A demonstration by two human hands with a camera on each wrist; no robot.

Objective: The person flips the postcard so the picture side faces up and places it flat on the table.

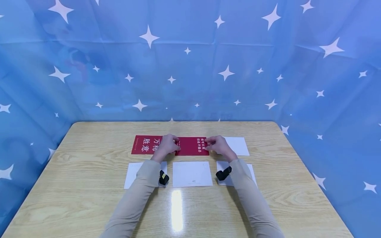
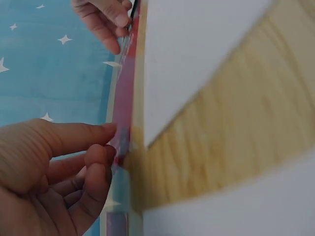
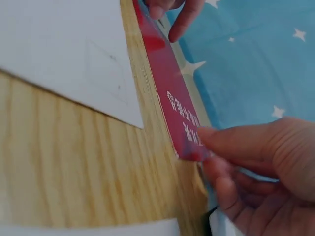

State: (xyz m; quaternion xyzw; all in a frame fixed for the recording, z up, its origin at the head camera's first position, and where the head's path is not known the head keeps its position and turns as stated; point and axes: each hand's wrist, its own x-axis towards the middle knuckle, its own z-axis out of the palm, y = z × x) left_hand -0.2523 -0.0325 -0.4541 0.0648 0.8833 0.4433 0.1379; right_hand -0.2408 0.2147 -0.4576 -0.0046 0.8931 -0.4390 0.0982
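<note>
A red card (image 1: 190, 146) with white Chinese characters lies in the middle of the back row on the wooden table. My left hand (image 1: 169, 144) pinches its left end between thumb and fingertips. At the other end, my right hand (image 1: 218, 145) grips the edge beside the printed characters. The right wrist view shows that thumb on top of the red card (image 3: 165, 73), with fingers curled at its rim. Another red card (image 1: 146, 144), with larger characters, lies to the left, its right part overlapped by my left hand. Behind my right hand is a white card (image 1: 238, 146).
Three white cards form the front row: a left one (image 1: 132, 173) and a right one (image 1: 251, 173) partly under my forearms, and a middle one (image 1: 192, 174) with a small mark. A blue star-patterned curtain (image 1: 190, 82) hangs behind the table (image 1: 74, 191).
</note>
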